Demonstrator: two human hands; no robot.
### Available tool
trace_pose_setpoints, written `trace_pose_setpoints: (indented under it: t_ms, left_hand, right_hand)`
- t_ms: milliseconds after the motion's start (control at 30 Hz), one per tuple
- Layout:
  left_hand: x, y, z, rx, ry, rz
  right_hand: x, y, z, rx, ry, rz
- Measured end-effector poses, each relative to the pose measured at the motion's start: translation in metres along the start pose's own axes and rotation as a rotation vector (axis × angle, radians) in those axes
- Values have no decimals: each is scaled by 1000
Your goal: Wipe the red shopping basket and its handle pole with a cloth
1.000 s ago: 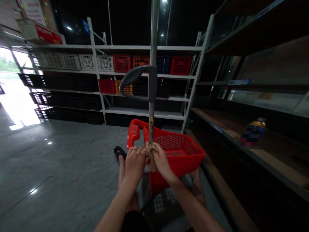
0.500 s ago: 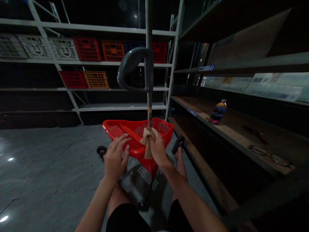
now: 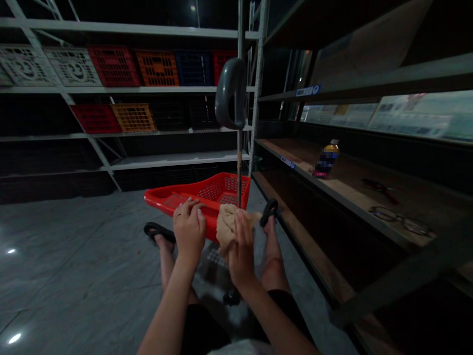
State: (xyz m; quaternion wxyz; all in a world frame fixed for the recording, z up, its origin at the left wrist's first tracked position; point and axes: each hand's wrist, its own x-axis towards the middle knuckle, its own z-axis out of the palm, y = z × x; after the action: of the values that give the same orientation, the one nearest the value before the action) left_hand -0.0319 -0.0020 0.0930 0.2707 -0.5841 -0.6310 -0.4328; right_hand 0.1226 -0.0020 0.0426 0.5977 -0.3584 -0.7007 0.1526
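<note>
A red plastic basket with perforated walls stands between my legs, part of a cart with an upright metal pole. On the pole sits a dark grey looped handle. My left hand is closed over the basket's near rim, fingers bent across its edge. In my right hand is a crumpled beige cloth, pressed to the same rim just right of my left hand, near the foot of the pole. The palm side of my right hand and part of the rim under the cloth are hidden.
At the right, a wooden shelf holds a bottle, a red-handled tool and eyeglasses. White racks with coloured crates stand behind the cart. My sandalled feet rest on either side of it.
My left hand has come down from hovering open onto the basket rim. The cloth has moved from the pole's base to the rim, spread wider. The cart has turned, its handle now narrower in view.
</note>
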Motion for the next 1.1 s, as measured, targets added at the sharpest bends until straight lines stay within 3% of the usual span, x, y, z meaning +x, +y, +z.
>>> trace_pose_setpoints:
  t_ms: [100, 267, 367, 567, 667, 800, 933, 1100]
  left_hand:
    - [-8, 22, -4, 75, -12, 10]
    - [-2, 31, -23, 44, -182, 141]
    - [8, 16, -35, 27, -215, 176]
    - [11, -42, -53, 252, -205, 105]
    - [7, -51, -51, 293, -217, 144]
    - [0, -32, -35, 309, -122, 107]
    - [-3, -17, -23, 332, -64, 73]
    - [5, -19, -15, 322, -69, 62]
  right_hand:
    - [0, -24, -6, -146, -41, -86]
    - [27, -40, -11, -291, -116, -173]
    - [27, -22, -26, -357, -106, -197]
    - [27, 34, -78, -459, -63, -222]
    - [40, 45, -87, -449, -18, -186]
    - [56, 38, -74, -469, 73, -106]
    - [65, 22, -48, -446, -32, -121]
    - [77, 5, -11, -362, -156, -111]
